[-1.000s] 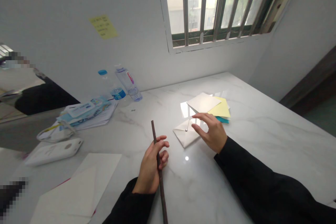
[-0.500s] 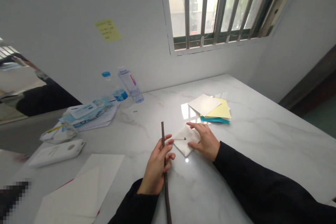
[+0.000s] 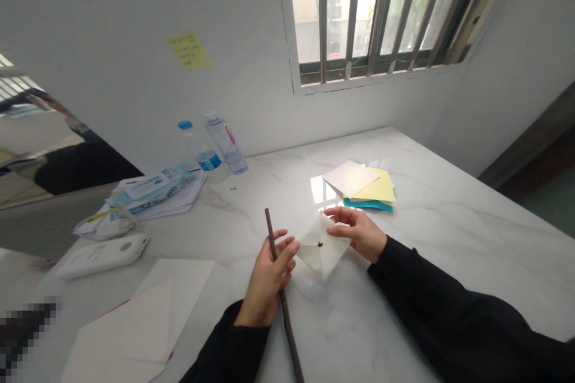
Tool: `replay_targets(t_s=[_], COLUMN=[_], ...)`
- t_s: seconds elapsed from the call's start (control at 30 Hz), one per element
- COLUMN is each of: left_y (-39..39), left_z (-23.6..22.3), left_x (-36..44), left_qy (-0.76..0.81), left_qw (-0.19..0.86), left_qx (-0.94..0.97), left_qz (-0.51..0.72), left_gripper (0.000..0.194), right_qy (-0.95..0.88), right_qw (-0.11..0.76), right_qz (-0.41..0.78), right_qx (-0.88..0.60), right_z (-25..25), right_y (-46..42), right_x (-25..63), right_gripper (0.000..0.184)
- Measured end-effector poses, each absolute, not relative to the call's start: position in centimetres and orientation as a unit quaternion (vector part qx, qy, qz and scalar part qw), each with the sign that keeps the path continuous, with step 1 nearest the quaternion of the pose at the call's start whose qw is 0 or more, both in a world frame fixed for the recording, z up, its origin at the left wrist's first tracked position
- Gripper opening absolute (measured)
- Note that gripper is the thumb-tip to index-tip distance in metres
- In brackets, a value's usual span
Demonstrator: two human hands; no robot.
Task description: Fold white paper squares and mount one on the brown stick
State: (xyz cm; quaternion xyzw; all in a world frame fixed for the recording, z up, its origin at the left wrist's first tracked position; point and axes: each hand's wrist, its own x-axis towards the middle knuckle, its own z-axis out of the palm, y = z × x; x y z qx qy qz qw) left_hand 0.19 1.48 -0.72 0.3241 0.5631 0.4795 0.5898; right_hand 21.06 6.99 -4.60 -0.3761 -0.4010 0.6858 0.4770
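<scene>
1 folded white paper held by right hand, beside left hand

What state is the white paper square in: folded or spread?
Folded: the white paper square shows flaps meeting at a dark centre pin, with the right hand at its edge.

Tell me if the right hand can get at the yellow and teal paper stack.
Probably yes: nothing lies between the right hand, now on a folded white paper, and the yellow and teal paper stack.
</scene>
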Motion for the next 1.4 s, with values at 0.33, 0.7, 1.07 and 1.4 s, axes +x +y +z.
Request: replay_targets(t_s=[0.33,0.7,1.07,1.4], left_y=[1.3,1.5,1.8,1.7], left_z=[-1.0,-0.9,-1.2,-1.4], left_x=[0.2,-0.1,-0.9,-0.9], left_qy=[0.548,0.528,0.505,0.474], left_qw=[0.615,0.615,0.655,0.672], left_qx=[0.378,0.368,0.347,0.344], left_qz=[0.423,0.456,0.443,0.453], left_gripper=[0.065,0.06,0.055,0.056], right_qy=[-0.395,-0.457,-0.437,-0.48], right_qw=[0.453,0.39,0.393,0.414], right_qz=[0.707,0.693,0.726,0.732], right_qx=[-0.373,-0.398,-0.357,-0.249], right_z=[-3.5,-3.3,-2.2,-2.9], right_y=[6.3,6.0,5.5,5.2], right_x=[20.9,21.1,21.0,21.2], right_gripper=[0.048,0.051,0.05,0.038])
